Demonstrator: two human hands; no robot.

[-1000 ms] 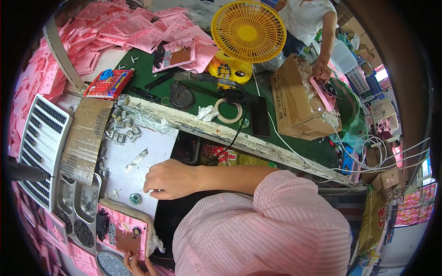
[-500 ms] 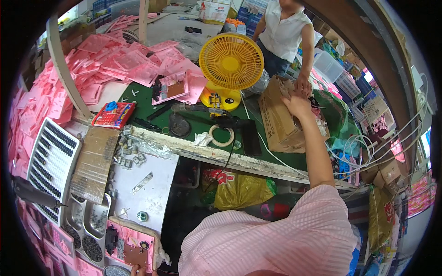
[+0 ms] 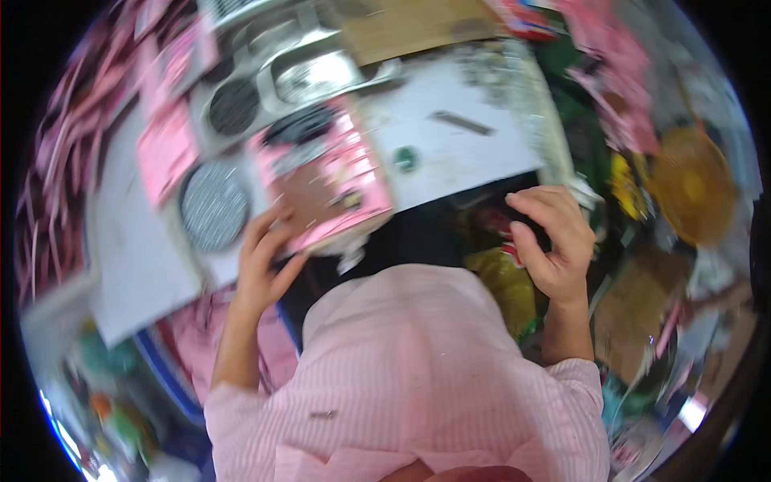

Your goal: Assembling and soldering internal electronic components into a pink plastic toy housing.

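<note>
A pink plastic case lies on the white worktop, with a brown board and dark parts inside. My left hand is at its near left corner, fingers bent over the rim and thumb along the near side, gripping it. A pad under the case shows at its near edge. My right hand hangs in the air right of the worktop, before my body. Its fingers curve apart from the thumb and nothing is between them. Motion blurs the picture.
Steel trays of small parts stand beyond the case. A round dish of small metal pieces is left of it. A metal strip and green round item lie rightward. A yellow fan and cardboard box are farther right.
My view has swung down and left toward the pink case. My right hand has come away from the cardboard box, back before my body. The other person is out of view.
</note>
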